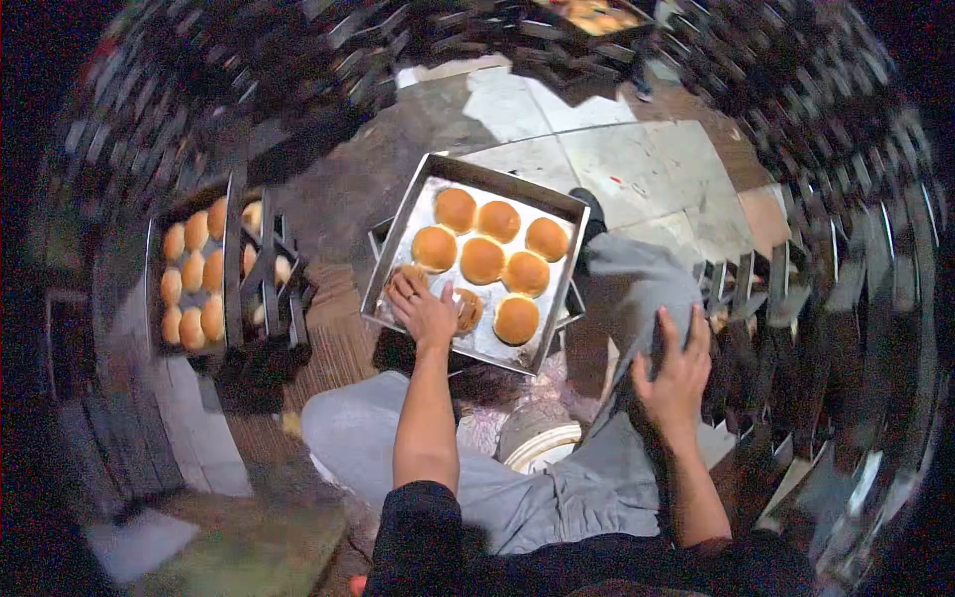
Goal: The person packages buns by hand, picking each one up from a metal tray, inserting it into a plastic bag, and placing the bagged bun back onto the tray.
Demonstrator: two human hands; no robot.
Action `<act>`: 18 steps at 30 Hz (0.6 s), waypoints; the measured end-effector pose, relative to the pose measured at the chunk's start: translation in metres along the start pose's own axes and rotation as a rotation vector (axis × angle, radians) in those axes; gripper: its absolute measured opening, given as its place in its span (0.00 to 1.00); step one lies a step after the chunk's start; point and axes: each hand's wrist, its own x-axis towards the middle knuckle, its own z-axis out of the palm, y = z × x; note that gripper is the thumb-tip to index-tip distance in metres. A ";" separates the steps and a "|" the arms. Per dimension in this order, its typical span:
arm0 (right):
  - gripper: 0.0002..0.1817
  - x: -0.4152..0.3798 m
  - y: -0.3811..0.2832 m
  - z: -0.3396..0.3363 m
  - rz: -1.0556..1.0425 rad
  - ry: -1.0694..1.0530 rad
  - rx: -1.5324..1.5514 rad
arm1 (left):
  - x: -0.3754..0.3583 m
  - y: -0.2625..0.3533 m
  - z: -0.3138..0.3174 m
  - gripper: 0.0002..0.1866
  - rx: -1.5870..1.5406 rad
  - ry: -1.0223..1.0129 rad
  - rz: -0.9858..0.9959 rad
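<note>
A square metal baking tray (569, 211) with raised sides holds several round golden-brown buns (482, 261) on a pale, crumb-marked base. My left hand (430, 310) reaches over its near left corner. The fingers are spread over a bun (406, 274) there, mostly hidden beneath them, with the thumb apart. Close to the thumb lies a darker-looking bun (468, 312). My right hand (678, 378) is away from the tray, above my right leg, its fingers apart and nothing in them.
More trays of buns (195, 271) stand stacked at the left. Rows of dark stacked trays (796, 348) crowd the right side and the back. Flattened cardboard sheets (637, 164) cover the floor ahead. A white round container (545, 446) sits between my legs.
</note>
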 end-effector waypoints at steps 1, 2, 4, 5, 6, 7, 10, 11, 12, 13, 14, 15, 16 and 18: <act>0.41 -0.006 0.003 0.001 0.012 0.010 0.021 | -0.006 0.000 -0.006 0.48 0.006 -0.004 0.052; 0.41 -0.013 0.003 0.001 0.043 -0.005 0.035 | -0.011 0.002 -0.012 0.45 -0.009 -0.015 0.089; 0.40 -0.030 0.009 0.002 0.078 -0.015 0.078 | -0.010 -0.009 0.000 0.39 0.063 -0.070 0.232; 0.39 -0.041 0.017 0.005 0.079 -0.011 0.107 | -0.003 -0.015 0.019 0.36 0.152 -0.106 0.337; 0.38 -0.053 0.027 0.007 0.072 -0.028 0.196 | -0.014 0.002 -0.002 0.31 0.053 -0.077 0.387; 0.36 -0.064 0.041 0.010 0.058 -0.030 0.285 | -0.025 0.023 -0.024 0.26 -0.053 -0.053 0.433; 0.32 -0.116 0.082 0.015 0.044 0.006 0.499 | -0.030 0.051 -0.016 0.18 -0.334 -0.311 0.593; 0.32 -0.131 0.099 0.021 0.116 0.027 0.493 | -0.056 0.075 -0.040 0.17 -0.481 -0.437 0.501; 0.31 -0.146 0.116 0.028 0.162 -0.002 0.670 | -0.049 0.071 -0.017 0.18 -0.394 -0.446 0.608; 0.30 -0.161 0.128 0.035 0.199 -0.022 0.857 | -0.059 0.075 -0.014 0.18 -0.363 -0.476 0.652; 0.26 -0.176 0.140 0.023 0.291 0.048 0.909 | -0.077 0.087 -0.020 0.19 -0.339 -0.456 0.727; 0.23 -0.191 0.161 0.036 0.445 -0.107 0.929 | -0.089 0.096 -0.021 0.20 -0.299 -0.427 0.796; 0.20 -0.208 0.188 0.059 0.585 -0.265 0.952 | -0.114 0.106 -0.029 0.21 -0.407 -0.466 0.797; 0.18 -0.257 0.232 0.129 0.770 -0.250 0.692 | -0.161 0.115 -0.042 0.20 -0.222 -0.497 0.622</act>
